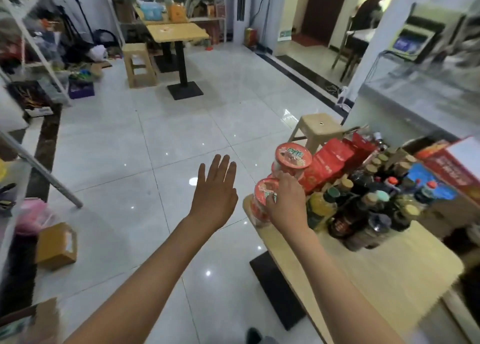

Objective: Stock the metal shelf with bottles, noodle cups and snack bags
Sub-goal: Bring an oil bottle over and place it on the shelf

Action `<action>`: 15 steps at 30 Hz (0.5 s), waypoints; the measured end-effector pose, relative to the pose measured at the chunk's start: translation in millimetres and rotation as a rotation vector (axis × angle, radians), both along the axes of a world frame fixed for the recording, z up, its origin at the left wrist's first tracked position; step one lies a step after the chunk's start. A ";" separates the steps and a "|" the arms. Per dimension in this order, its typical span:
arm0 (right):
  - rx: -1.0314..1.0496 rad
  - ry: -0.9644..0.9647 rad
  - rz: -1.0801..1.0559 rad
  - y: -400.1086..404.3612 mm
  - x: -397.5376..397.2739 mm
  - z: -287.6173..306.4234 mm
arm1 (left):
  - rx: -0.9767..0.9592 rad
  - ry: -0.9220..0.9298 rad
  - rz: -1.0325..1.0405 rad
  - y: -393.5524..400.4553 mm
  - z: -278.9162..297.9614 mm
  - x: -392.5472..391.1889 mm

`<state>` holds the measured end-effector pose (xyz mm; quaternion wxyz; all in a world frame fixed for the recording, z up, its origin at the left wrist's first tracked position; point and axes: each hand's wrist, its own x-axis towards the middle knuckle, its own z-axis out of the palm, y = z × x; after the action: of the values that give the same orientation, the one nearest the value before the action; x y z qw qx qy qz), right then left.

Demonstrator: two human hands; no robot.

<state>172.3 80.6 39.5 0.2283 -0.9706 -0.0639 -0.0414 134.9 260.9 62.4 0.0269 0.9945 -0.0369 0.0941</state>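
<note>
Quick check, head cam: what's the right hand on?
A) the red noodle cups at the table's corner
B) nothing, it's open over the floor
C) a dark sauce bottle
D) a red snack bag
A: the right hand curls around the stacked noodle cups at the corner of the wooden table, while the left hand hangs open over the floor.

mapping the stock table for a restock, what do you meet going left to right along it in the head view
lower noodle cup under the right hand → yellow bottle → dark bottles → blue-labelled bottles, all on the wooden table. The left hand hangs open, off the table's left edge.
</note>
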 end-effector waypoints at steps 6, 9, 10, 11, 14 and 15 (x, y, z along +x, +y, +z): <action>0.065 0.007 -0.311 -81.3 37.6 -26.1 | -0.055 0.096 -0.099 -70.8 -18.2 25.7; 0.133 0.053 -0.385 -112.5 59.3 -35.0 | -0.074 0.116 -0.154 -94.5 -21.9 37.6; 0.139 0.084 -0.392 -121.4 65.6 -39.6 | -0.095 0.113 -0.166 -101.1 -24.4 41.4; 0.148 0.124 -0.395 -129.2 70.6 -45.1 | -0.137 0.108 -0.170 -106.9 -27.5 44.1; 0.240 0.245 -0.381 -142.8 77.1 -59.1 | -0.269 0.115 -0.172 -121.7 -32.4 48.1; 0.299 0.248 -0.373 -145.7 77.1 -63.1 | -0.285 0.124 -0.162 -125.5 -33.1 49.0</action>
<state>249.4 -65.1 -23.6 0.3637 -0.9187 0.1516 0.0273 183.9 135.4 29.3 0.1773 0.9783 -0.1016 0.0346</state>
